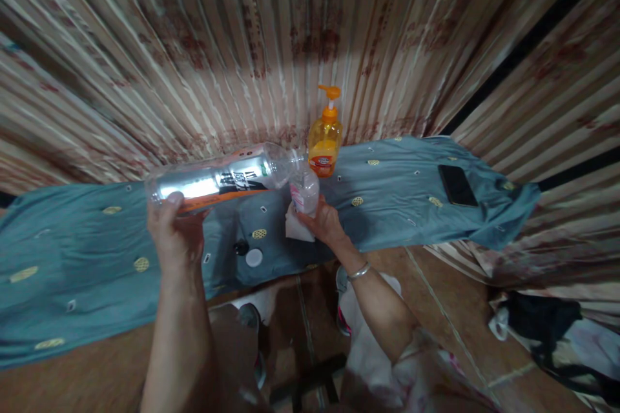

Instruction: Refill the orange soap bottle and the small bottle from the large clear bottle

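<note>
My left hand (177, 232) grips a large clear plastic bottle (213, 182) with a silver and orange label. It lies almost level, its neck pointing right. The neck meets the top of a small clear container (305, 192) with pink print, which my right hand (327, 222) holds around its lower side. Whether liquid is flowing between them, I cannot tell. Under the small container is a white tissue or cloth (298, 227). A black cap (241, 247) and a round white lid (254, 257) lie below the big bottle on the cloth-covered surface.
Just behind the small container stands an orange pump bottle (325, 142). A black phone (457, 185) lies to the right on the blue-green cloth (387, 200). Pleated curtains (271, 45) hang behind. Dark fabric and bags (542, 316) are on the floor at lower right.
</note>
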Available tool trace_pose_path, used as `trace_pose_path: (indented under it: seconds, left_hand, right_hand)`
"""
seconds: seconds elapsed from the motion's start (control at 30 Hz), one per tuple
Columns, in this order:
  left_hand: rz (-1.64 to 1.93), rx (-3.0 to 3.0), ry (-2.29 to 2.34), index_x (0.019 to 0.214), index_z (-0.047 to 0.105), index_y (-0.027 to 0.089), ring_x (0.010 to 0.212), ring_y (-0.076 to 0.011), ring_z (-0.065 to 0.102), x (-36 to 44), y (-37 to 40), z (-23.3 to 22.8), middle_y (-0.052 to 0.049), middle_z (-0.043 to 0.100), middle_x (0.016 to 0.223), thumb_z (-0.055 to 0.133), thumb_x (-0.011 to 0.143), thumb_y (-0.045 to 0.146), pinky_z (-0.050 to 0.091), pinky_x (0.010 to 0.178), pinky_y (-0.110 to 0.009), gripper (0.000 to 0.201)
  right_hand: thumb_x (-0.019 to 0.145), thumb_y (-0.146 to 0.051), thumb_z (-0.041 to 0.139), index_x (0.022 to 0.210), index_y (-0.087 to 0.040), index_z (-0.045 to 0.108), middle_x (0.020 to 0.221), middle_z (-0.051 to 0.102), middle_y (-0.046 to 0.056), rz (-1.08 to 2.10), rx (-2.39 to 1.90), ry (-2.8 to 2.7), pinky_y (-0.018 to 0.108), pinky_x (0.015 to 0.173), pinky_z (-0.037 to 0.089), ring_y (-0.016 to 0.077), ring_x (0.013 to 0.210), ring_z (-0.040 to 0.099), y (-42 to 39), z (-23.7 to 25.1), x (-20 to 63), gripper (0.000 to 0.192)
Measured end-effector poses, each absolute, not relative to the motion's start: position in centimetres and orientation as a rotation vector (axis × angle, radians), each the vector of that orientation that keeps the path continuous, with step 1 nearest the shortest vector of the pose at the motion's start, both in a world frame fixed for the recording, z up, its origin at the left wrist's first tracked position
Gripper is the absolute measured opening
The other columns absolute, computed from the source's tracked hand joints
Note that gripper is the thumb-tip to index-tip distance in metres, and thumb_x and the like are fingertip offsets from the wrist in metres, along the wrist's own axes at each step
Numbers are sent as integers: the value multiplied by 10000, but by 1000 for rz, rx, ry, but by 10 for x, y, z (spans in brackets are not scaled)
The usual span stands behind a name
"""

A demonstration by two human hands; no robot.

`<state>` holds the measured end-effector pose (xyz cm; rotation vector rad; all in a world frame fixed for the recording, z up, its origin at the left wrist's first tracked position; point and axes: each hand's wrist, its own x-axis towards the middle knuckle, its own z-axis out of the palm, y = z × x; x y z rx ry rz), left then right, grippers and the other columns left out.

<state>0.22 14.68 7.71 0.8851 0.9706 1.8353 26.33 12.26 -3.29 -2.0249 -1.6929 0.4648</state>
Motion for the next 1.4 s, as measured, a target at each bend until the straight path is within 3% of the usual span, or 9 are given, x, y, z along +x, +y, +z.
trace_pose_path:
  seconds: [0.27,0.43,0.6,0.93,1.27,1.4]
  left_hand:
    - [1885,926,1010,1141,737,310,1099,-248,698,6,140,85,-12,725,1053,903,589,369,622,820,-332,579]
    - [1902,957,1033,1036,703,301,1045,-258,680,5,142,88,5,679,980,892,553,382,623,879,-412,526]
    - [1946,1010,1038,1051,697,315,976,-237,656,6,142,92,13,659,964,925,529,398,643,890,-461,576]
    - [1940,1044,1006,1125,741,352,1083,-272,687,6,139,96,7,689,996,952,496,408,668,945,-536,666]
    - [1945,1073,985,1131,765,353,1073,-255,700,2,141,93,3,721,1031,991,495,420,685,860,-421,678]
    - [1946,1067,988,1048,790,337,1019,-227,697,0,141,92,8,722,992,999,506,432,680,806,-359,589]
  right_hand:
    - [1021,-462,796,1340,-144,646,1082,848,176,419,-2097,-1748,337,861,641,266,1003,843,122,-29,259,475]
    - [1012,-467,799,1360,-158,644,1107,850,180,400,-2044,-1768,360,879,652,277,1024,835,121,-28,260,490]
    - [1024,-477,781,1393,-128,653,1093,846,193,388,-2042,-1796,367,882,658,288,1034,832,121,-27,260,524]
    - [1022,-451,799,1446,-109,632,1106,829,190,369,-2107,-1785,352,919,650,279,1058,834,119,-26,257,570]
    - [997,-490,828,1321,-109,691,987,825,167,231,-2041,-1789,330,841,658,272,942,824,123,-42,255,518]
    - [1003,-469,819,1365,-76,685,993,827,182,276,-2047,-1790,360,845,670,286,944,822,124,-43,256,550]
